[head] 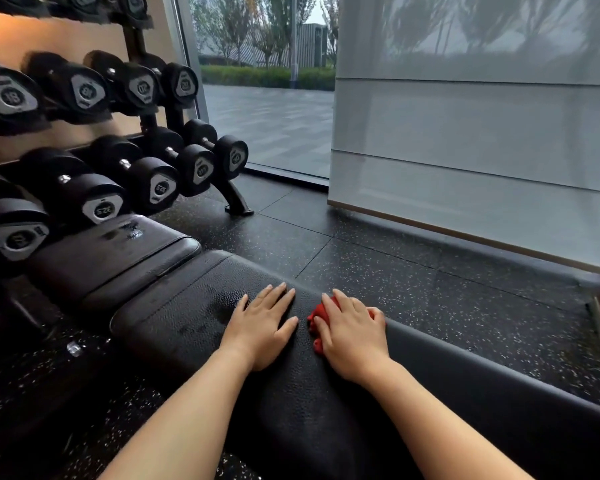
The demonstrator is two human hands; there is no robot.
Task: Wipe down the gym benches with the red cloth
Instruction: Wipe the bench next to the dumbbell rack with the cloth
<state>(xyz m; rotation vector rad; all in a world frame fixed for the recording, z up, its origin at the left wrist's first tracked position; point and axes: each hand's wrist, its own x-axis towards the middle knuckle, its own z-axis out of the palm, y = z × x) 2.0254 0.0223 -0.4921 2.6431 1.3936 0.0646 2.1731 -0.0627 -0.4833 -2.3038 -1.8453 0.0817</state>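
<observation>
A black padded gym bench (194, 313) runs from the lower middle toward the left, with damp streaks on its pad. My left hand (262, 327) lies flat on the pad, fingers straight and spread. Just to its right, my right hand (352, 336) covers a bunched red cloth (317, 318) and presses it against the pad near the right edge. Only small parts of the cloth show past my fingers and thumb. A second bench pad (118, 251) lies farther left, also with wet marks.
A rack of black dumbbells (153, 174) stands at the left, close to the far bench pad. Speckled black rubber floor (413, 271) lies to the right. A window (267, 98) and a pale blind (482, 133) close off the back.
</observation>
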